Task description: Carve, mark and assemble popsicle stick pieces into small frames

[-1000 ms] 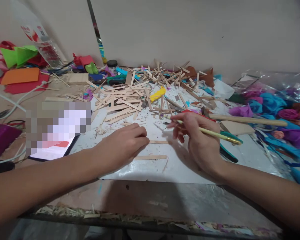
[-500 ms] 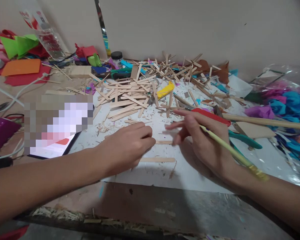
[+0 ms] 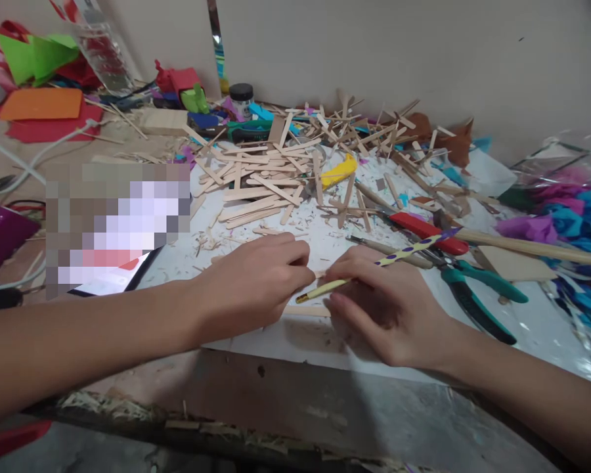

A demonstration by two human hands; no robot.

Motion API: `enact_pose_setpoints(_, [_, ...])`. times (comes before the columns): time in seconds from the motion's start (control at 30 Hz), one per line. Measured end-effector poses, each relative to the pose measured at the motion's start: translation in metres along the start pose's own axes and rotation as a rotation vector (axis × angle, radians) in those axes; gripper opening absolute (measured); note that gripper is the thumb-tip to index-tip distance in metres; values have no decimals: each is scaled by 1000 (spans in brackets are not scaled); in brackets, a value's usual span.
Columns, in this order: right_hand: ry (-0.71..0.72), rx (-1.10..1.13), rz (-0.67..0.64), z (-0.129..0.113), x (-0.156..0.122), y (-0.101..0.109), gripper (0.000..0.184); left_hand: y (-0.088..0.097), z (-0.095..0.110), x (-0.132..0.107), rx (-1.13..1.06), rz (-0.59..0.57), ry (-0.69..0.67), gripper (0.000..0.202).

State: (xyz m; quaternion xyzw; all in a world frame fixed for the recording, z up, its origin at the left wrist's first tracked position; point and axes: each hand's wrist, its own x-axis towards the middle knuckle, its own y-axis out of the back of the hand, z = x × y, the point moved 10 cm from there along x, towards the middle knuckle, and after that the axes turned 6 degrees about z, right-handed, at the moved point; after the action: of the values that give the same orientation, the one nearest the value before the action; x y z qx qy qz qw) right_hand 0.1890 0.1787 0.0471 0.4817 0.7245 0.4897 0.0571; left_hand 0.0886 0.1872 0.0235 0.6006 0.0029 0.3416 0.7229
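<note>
My left hand (image 3: 256, 282) lies curled on the white sheet (image 3: 423, 341), fingertips pressing down a flat wooden craft stick (image 3: 319, 273) that is mostly hidden under both hands. My right hand (image 3: 389, 305) is closed round a yellow pencil (image 3: 374, 266) with purple dots, its tip pointing left beside the left fingertips. A second craft stick (image 3: 308, 311) lies just in front of the hands, partly covered by my right fingers.
A heap of craft sticks (image 3: 270, 184) and offcuts fills the back of the sheet. Green-handled pliers (image 3: 473, 289), a red-handled tool (image 3: 426, 230) and a long dowel (image 3: 532, 249) lie right. A phone (image 3: 113, 279) and cables sit left; coloured paper flowers (image 3: 571, 210) far right.
My right hand has swung the pencil round and come down to the left, beside my left fingertips. The left hand has stayed on the stick. The camera has tilted slightly.
</note>
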Motion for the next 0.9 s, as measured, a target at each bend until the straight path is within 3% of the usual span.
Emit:
enact_pose_setpoints(0.1, [-134, 9, 120, 12, -1, 11, 4, 0, 1, 0, 21, -11, -8, 24])
enact_pose_setpoints(0.17, [-206, -33, 278, 20, -4, 28, 9, 0, 2, 1, 40, -8, -12, 25])
enact_pose_setpoints(0.23, [-225, -83, 354, 22, -6, 36, 10, -1, 1, 1, 46, -13, -10, 25])
enact_pose_setpoints(0.53, [-230, -153, 79, 22, 0, -2, 8, -3, -2, 4, 8, -13, 35, 26])
enact_pose_setpoints(0.9, [-197, -174, 85, 21, 2, 0, 12, -4, 2, 5, 26, -37, 42, 24])
